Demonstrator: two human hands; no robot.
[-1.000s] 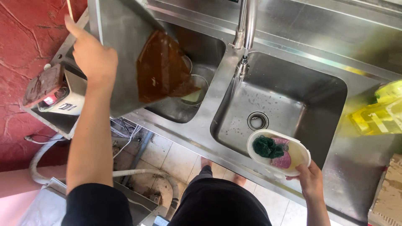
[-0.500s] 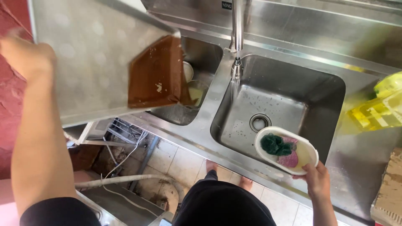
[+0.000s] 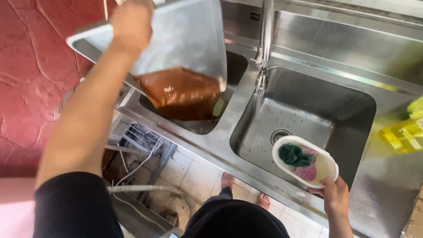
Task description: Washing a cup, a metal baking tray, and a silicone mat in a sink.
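Observation:
My left hand [image 3: 131, 24] grips the upper edge of a large steel tray [image 3: 189, 39], tilted steeply over the left sink basin [image 3: 200, 123]. Brown liquid [image 3: 178, 90] has pooled at the tray's low end above that basin. My right hand [image 3: 335, 196] holds a white oval bowl [image 3: 328, 169] by its near rim, over the front edge of the right sink basin [image 3: 308, 110]. Inside the bowl lie a dark green scouring pad [image 3: 293, 155] and a pink sponge [image 3: 306, 172] in soapy water.
A steel faucet [image 3: 266, 31] rises between the two basins. The right basin's drain [image 3: 278, 135] is uncovered. A yellow-green plastic object [image 3: 403, 132] sits on the right counter. A red wall [image 3: 39, 79] stands at left; hoses and tiled floor [image 3: 194, 176] lie below the sink.
The tray has swung right and tilted further, so the brown liquid has slid to its low end over the left basin. The white bowl stays held over the right basin.

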